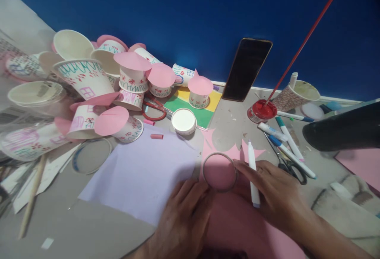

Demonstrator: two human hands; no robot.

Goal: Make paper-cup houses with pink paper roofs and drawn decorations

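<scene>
A thin round ring (pixel 219 172) lies flat on pink paper (pixel 237 219) in front of me. My left hand (pixel 185 215) is closed, its curled fingers pressing at the lower left rim of the ring and the paper beneath. My right hand (pixel 276 195) has a white marker (pixel 253 174) held between its fingers, roughly upright. Its index fingertip touches the upper right side of the ring. Jagged cut edges of the pink paper show beyond the ring. A lilac sheet (pixel 142 172) lies to the left of my left hand.
Decorated paper cups (pixel 86 79), several with pink paper tops, crowd the left. Red-handled scissors (pixel 154 112) and a white lid (pixel 184 121) lie ahead. A phone (pixel 247 69) leans on the blue wall. At right are a red paint pot (pixel 261 111), several markers and black-handled scissors (pixel 297 172).
</scene>
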